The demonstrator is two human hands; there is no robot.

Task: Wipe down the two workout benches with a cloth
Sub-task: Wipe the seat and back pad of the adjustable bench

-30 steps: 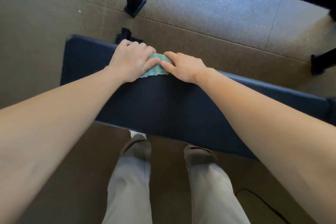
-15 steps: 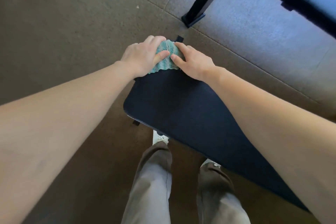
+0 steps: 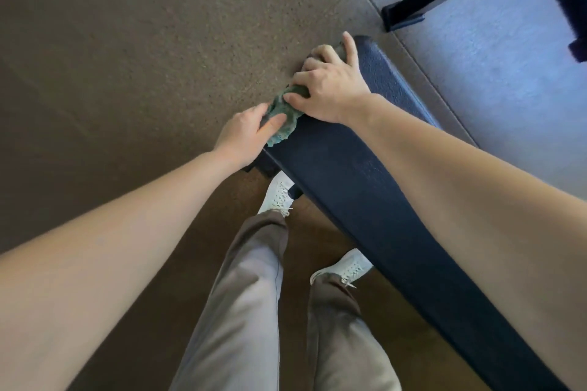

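No readable text, labels or numbers anywhere.

We see a nubby, knitted-looking teal cloth (image 3: 283, 117) against the bench (image 3: 359, 174), whose dark padding looks like matt, finely grained vinyl. The floor (image 3: 158, 41) is rough, speckled rubber matting; the shoes (image 3: 277, 197) look like white canvas.

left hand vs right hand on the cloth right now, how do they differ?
The left hand sits at the end edge of the dark navy padded bench, fingers laid on the lower part of the crumpled teal cloth. The right hand lies farther up that end, on top of the pad, fingers spread wide, thumb pressing the cloth's upper part. Both are bare and touch the same cloth.
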